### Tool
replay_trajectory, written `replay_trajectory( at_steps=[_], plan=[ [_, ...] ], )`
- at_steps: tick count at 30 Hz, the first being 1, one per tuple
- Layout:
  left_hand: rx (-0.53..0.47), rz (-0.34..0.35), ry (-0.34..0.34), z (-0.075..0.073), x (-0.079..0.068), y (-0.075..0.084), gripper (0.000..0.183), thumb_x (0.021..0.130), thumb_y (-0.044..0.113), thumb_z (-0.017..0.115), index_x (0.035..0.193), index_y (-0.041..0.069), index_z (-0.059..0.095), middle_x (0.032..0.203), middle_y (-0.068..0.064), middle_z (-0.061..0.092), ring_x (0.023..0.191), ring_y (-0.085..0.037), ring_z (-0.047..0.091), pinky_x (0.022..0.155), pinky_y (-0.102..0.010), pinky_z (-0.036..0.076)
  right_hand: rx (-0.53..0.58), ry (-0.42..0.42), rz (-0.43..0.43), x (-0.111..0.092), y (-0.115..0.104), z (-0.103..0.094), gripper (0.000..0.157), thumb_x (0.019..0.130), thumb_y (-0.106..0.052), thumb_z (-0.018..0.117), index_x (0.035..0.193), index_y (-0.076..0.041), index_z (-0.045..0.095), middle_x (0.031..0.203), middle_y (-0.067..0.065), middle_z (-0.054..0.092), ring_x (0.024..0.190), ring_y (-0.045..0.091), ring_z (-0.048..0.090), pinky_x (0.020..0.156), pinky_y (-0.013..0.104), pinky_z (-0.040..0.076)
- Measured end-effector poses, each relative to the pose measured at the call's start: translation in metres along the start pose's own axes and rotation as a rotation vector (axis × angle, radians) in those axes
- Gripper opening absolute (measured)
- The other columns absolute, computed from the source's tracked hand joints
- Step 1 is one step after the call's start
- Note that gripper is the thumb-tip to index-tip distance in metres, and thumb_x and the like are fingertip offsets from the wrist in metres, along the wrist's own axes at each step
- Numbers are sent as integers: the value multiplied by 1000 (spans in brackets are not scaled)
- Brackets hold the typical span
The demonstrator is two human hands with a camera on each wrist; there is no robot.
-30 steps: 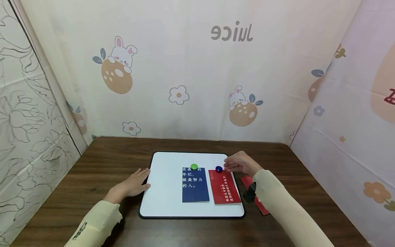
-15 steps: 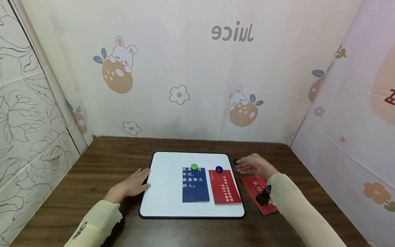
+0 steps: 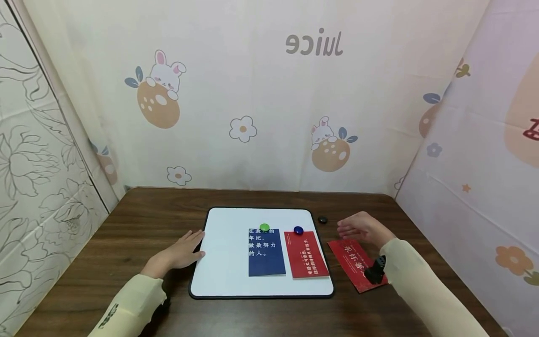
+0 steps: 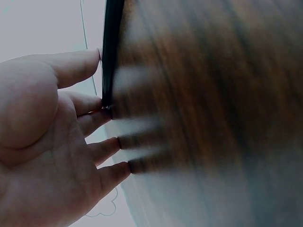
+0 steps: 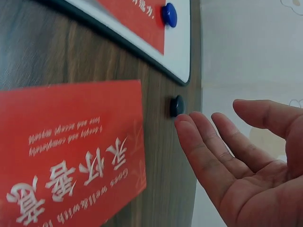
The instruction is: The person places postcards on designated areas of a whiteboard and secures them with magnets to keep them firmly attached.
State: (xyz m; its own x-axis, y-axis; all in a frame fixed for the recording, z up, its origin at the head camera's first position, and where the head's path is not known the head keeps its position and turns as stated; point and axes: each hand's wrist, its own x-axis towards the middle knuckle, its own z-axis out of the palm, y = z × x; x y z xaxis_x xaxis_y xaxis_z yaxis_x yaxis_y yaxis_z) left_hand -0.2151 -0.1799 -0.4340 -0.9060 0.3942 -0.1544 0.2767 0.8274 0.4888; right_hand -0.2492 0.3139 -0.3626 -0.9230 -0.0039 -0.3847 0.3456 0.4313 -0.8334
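Note:
A white magnetic whiteboard [image 3: 223,262] with a black rim lies on the table. My left hand [image 3: 180,250] rests at its left edge, thumb and fingertips touching the rim in the left wrist view. On the board, a green round magnet [image 3: 264,227] sits at the top of a blue card [image 3: 267,262], and a blue magnet [image 3: 298,230] at the top of a red card [image 3: 306,262]. Right of the board, my right hand [image 3: 365,228] hovers with relaxed fingers and holds nothing. Below it lies another red card [image 3: 350,262]; a black magnet [image 5: 177,106] is near its fingertips.
The brown wooden table [image 3: 139,210] ends at a printed curtain [image 3: 269,154] behind the board. A black wrist camera [image 3: 376,270] on the right wrist covers part of the loose red card.
My right hand has moved right, from beside the blue magnet to above the loose red card. The black magnet and more of that card have come into view. My left hand stays put.

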Motion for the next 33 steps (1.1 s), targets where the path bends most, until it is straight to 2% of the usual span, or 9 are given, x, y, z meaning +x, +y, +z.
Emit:
replay_trajectory(
  at_steps=[8,12,19,26,33],
  plan=[
    [-3,0,2,1,0,-1,64,97,22,54,146,-8,27,151,-29,21,138,-50,10,107,-65,14,-43,8,-8,-7,13,-16,37,93,-7,59,119,19,54,101,23,66,96,35,65,88,45,50],
    [-7,-2,1,0,0,-1,63,97,22,54,146,-8,26,151,-28,21,138,-50,10,106,-65,13,-61,22,11,-10,19,-22,38,93,-7,58,120,20,52,103,27,65,97,37,64,88,46,50],
    [-10,1,0,0,0,0,63,97,22,54,146,-8,26,151,-29,21,138,-50,10,107,-65,14,-66,51,20,-12,26,-27,36,94,-4,56,117,23,50,102,28,64,94,36,65,86,47,51],
    [-2,0,-3,-1,0,1,62,98,20,53,146,-9,26,151,-29,21,138,-50,11,107,-63,14,-71,91,34,-16,36,-31,33,93,-4,57,113,22,54,98,26,66,89,33,66,83,44,53],
    [-6,10,-12,-3,-2,2,63,98,20,53,145,-10,26,151,-30,21,138,-51,11,107,-64,14,-115,136,48,-15,46,-32,33,91,-3,57,111,23,55,96,26,64,83,27,65,78,42,55]
  ],
)
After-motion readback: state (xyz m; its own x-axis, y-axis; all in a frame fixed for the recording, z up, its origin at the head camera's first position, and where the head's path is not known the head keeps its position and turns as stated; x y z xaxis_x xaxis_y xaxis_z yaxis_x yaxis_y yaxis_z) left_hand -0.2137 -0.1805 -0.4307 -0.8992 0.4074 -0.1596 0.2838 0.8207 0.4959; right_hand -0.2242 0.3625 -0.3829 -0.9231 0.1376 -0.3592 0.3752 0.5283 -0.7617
